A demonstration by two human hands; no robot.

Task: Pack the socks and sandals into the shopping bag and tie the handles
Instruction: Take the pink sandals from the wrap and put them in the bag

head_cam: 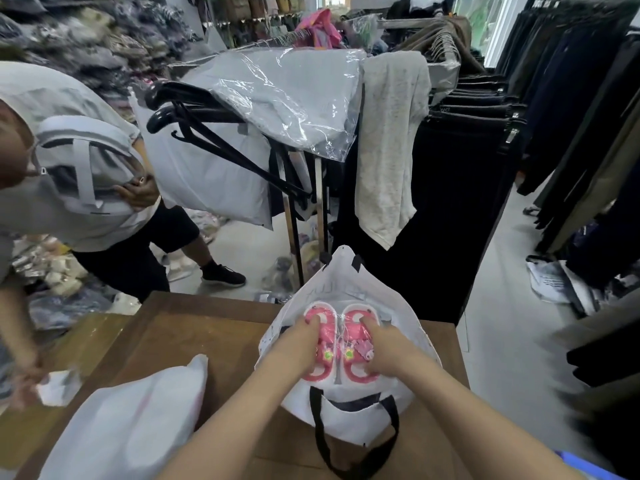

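Observation:
A white shopping bag (pixel 349 285) with black handles (pixel 320 441) lies open on the wooden table (pixel 194 334). A pair of pink and white sandals (pixel 341 327) sits side by side in the bag's mouth. My left hand (pixel 299 341) grips the left sandal from its outer side. My right hand (pixel 384 348) grips the right sandal, fingers over its strap. No socks are visible; the bag's inside below the sandals is hidden.
A second white plastic bag (pixel 131 420) lies on the table at lower left. Another person (pixel 86 188) bends over at the left edge. Clothing racks (pixel 467 161) and a plastic-wrapped garment (pixel 284 98) stand beyond the table.

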